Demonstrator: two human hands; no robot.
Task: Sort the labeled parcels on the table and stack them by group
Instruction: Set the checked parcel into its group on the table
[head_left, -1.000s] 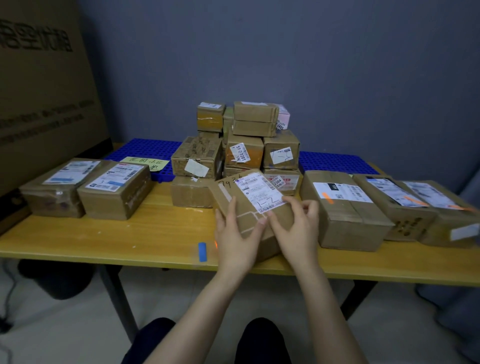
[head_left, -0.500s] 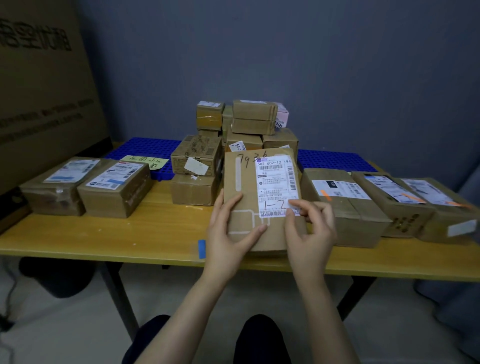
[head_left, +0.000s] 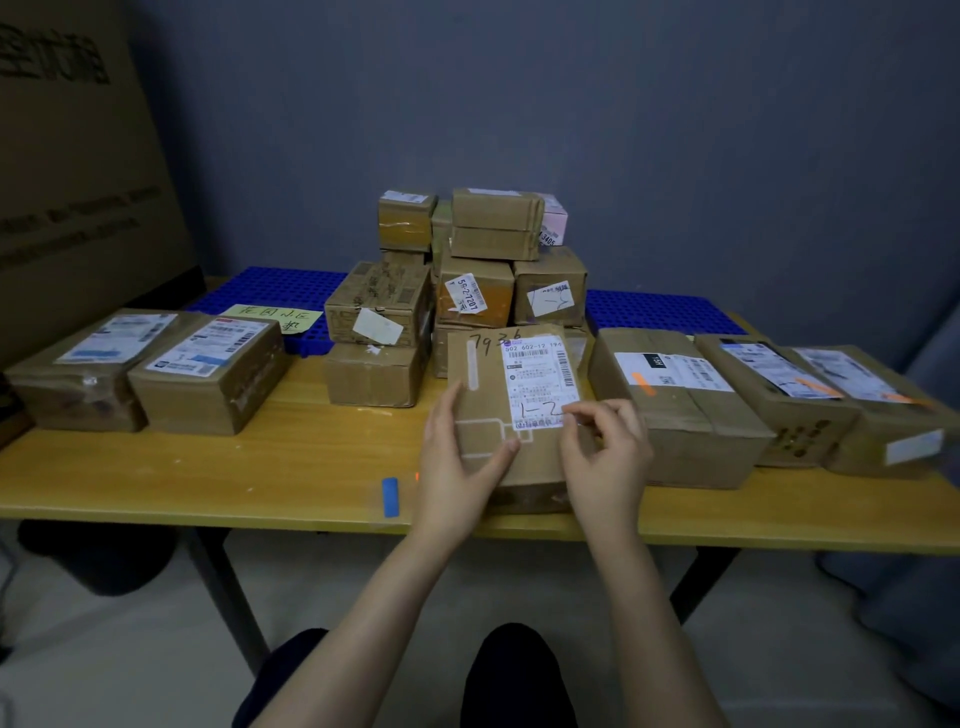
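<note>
I see the brown parcel (head_left: 493, 415) at the front middle of the worktop (head_left: 234, 467), propped up with its labelled face tilted toward me and its lower end down near the front edge. The left hand (head_left: 454, 467) grips its left side, thumb laid across the front face. The right hand (head_left: 605, 457) is curled at the right side, with thumb and forefinger pinched together at the lower right corner of the white label (head_left: 540, 382). That label carries a handwritten "1-2", and "7936" is written on the cardboard above it. Directly behind stands the unsorted pile (head_left: 467, 270), boxes heaped several high. To the left, two parcels (head_left: 208, 374) lie flat side by side, touching. To the right, three parcels (head_left: 675, 405) sit in a row, the nearest just beside the one I hold. A blue mat (head_left: 275, 286) covers the back of the worktop, with a yellow-green note (head_left: 270, 317) lying on it. A strip of blue tape (head_left: 390, 496) marks the front edge near the left wrist.
</note>
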